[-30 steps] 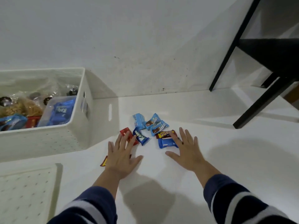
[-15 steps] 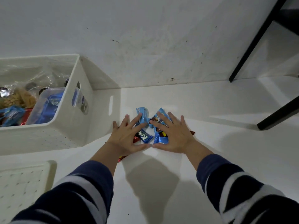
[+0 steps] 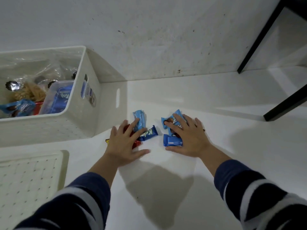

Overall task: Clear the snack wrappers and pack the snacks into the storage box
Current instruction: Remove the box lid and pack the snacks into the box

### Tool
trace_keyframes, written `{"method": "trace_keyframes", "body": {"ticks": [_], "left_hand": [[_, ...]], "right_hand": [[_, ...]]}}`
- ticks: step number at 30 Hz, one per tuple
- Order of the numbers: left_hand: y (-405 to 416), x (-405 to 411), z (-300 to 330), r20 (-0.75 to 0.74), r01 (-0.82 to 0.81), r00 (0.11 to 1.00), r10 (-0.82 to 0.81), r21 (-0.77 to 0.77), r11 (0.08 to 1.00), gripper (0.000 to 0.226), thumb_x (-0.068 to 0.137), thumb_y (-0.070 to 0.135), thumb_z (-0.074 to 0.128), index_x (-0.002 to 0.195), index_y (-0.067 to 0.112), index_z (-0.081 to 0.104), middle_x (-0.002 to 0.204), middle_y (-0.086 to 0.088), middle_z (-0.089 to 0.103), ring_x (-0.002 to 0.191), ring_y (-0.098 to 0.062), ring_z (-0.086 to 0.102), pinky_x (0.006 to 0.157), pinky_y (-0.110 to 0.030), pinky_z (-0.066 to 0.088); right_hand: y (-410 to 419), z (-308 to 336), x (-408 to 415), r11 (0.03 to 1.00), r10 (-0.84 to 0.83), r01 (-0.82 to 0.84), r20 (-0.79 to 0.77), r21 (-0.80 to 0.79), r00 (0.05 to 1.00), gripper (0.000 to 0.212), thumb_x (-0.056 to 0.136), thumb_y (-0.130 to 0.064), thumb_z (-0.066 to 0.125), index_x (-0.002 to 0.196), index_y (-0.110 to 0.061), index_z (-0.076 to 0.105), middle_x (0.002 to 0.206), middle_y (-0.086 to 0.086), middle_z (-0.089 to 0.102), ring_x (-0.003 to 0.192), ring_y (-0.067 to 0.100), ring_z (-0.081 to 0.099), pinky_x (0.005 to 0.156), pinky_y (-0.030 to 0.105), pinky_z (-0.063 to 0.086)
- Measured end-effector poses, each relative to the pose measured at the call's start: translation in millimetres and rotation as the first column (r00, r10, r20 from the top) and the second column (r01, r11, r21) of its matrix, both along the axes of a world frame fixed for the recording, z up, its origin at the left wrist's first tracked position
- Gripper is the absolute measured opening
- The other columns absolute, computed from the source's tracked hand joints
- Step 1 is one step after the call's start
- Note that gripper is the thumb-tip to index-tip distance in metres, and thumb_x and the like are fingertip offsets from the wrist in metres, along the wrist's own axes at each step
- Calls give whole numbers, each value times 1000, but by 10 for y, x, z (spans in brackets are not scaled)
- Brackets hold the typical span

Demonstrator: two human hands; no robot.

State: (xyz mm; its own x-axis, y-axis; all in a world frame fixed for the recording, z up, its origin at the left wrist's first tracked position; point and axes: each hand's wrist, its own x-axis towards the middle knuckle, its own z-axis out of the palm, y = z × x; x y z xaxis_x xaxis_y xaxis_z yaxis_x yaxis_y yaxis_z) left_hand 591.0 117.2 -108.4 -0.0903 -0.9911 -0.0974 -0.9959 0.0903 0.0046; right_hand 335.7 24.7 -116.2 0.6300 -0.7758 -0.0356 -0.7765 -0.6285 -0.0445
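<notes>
White bench (image 3: pixel 216 113) is running up to a scuffed white wall (image 3: pixel 149 39); black frame legs (image 3: pixel 259 37) are standing at far right. Storage box (image 3: pixel 49 130), white and perforated, is sitting at left against the wall, already holding bagged snacks and a clear tub with a blue packet. Its lid (image 3: pixel 29 183) is lying flat on the bench in front of it, near the left sleeve.

Both arms, in navy sleeves with pale stripes, are reaching forward. Left hand (image 3: pixel 123 143) is lying flat, fingers spread and straight, pressing down on a red wrapper (image 3: pixel 137 143); its fingertips are touching a light blue snack (image 3: pixel 140 119) and a dark blue bar (image 3: pixel 149 134). The grip is fully open, closed round nothing. A sliver of yellow-red wrapper (image 3: pixel 107 141) is showing at the outer edge of that hand.

Right hand (image 3: pixel 189 138) is likewise lying flat and open, fingers straight, covering a light blue pair of snacks (image 3: pixel 171 120), with a dark blue packet (image 3: pixel 172 141) just beside the thumb. Nothing is pinched or lifted.

All loose snacks are sitting on the bench, just right of the box, in two small clusters set slightly apart under the two hands.
</notes>
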Motion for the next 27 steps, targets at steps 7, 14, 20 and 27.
{"method": "trace_keyframes", "body": {"ticks": [7, 14, 20, 27], "left_hand": [[58, -86, -184, -149, -65, 989, 7, -393, 917, 31, 85, 53, 54, 98, 28, 66, 115, -2, 60, 78, -26, 54, 52, -33, 50], [175, -181, -61, -272, -230, 952, 138, -345, 910, 20, 74, 45, 65, 75, 24, 66, 88, 3, 55, 64, -19, 58, 43, -18, 29], [278, -222, -6, -345, -389, 896, 281, -302, 870, 31, 75, 52, 47, 78, 25, 61, 86, 5, 53, 66, -19, 56, 43, -30, 49], [244, -83, 470, -369, -429, 881, 296, -358, 829, 23, 75, 42, 69, 83, 21, 63, 87, 6, 54, 66, -19, 56, 45, -27, 47]], "right_hand": [[103, -113, 67, 985, -37, 67, 180, -159, 983, 67, 74, -80, 41, 125, -39, 57, 133, 0, 54, 94, 25, 57, 70, 35, 49], [247, 6, 212, 987, -80, 108, 218, -118, 973, 50, 74, -71, 51, 98, -30, 64, 99, -2, 56, 59, 18, 58, 44, 23, 43], [318, 55, 261, 995, -77, 87, 179, -49, 981, 44, 71, -65, 65, 90, -26, 62, 92, -4, 53, 52, 17, 58, 41, 21, 36], [275, 494, 348, 996, -92, 94, 258, 3, 962, 45, 73, -65, 64, 100, -29, 64, 98, -5, 51, 59, 15, 55, 48, 21, 40]]}}
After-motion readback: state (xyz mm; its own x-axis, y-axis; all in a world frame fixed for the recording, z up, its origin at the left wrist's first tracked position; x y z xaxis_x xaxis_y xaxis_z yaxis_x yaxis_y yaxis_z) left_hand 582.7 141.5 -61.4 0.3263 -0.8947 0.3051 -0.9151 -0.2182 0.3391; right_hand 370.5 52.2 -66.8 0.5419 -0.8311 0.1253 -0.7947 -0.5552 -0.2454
